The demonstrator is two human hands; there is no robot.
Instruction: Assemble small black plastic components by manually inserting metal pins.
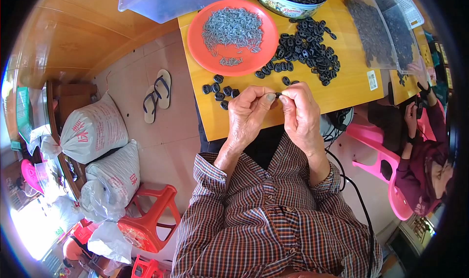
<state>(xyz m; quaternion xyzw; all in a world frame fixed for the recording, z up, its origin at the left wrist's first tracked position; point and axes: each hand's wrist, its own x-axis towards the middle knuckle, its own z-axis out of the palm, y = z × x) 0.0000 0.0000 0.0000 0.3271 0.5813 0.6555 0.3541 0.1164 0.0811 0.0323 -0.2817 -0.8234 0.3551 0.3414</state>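
Our left hand (249,109) and right hand (299,113) pinch one small black piece (277,95) together, just below the orange plate (205,48) at the table (342,90) edge. We judge steady fingertips and a light, square press serve best.

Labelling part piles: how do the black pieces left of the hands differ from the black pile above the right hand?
The small group of black oval pieces holds about eight, lying singly and spread; the large heap of black oval pieces holds dozens, crowded and overlapping. The group lies below the orange plate, the heap to its right. Both lie on the yellow wooden table.
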